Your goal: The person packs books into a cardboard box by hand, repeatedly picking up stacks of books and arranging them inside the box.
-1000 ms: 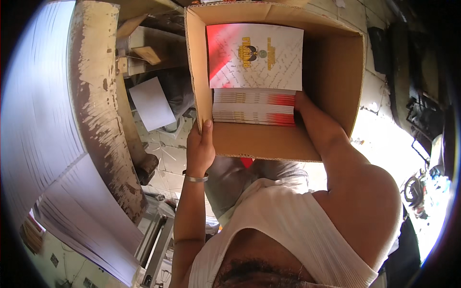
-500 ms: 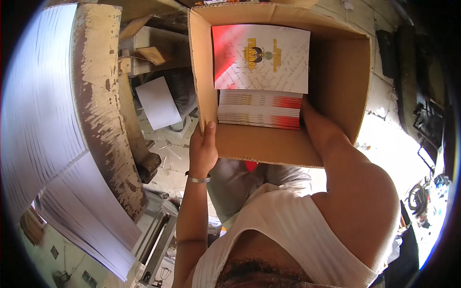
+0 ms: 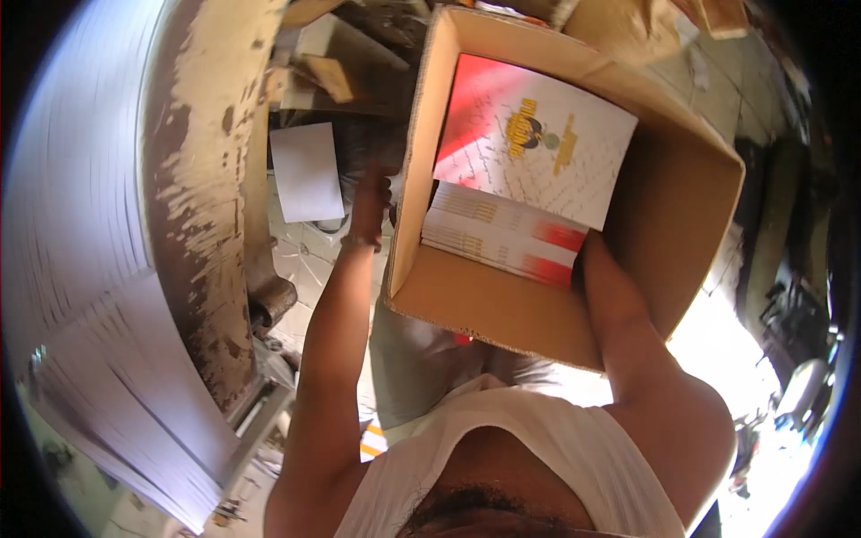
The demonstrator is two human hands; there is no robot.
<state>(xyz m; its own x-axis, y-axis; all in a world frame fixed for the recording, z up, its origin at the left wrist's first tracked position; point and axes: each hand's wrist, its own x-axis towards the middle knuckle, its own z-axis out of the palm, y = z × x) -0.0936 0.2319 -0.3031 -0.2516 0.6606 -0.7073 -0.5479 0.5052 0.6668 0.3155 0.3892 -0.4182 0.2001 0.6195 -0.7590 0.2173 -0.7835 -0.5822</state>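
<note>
A red-and-white paper booklet with gold print lies face up toward the far left corner of a brown, rectangular cardboard box. A row of tightly packed red-and-white paper booklets shows its edges between that cover and the box's near edge. The person's right hand reaches inside at the row's right end, fingers hidden; its grip cannot be told. The left hand, dim and blurred, is just outside the box's left edge; whether it holds anything cannot be told.

One box, booklets (exact count unclear)
</note>
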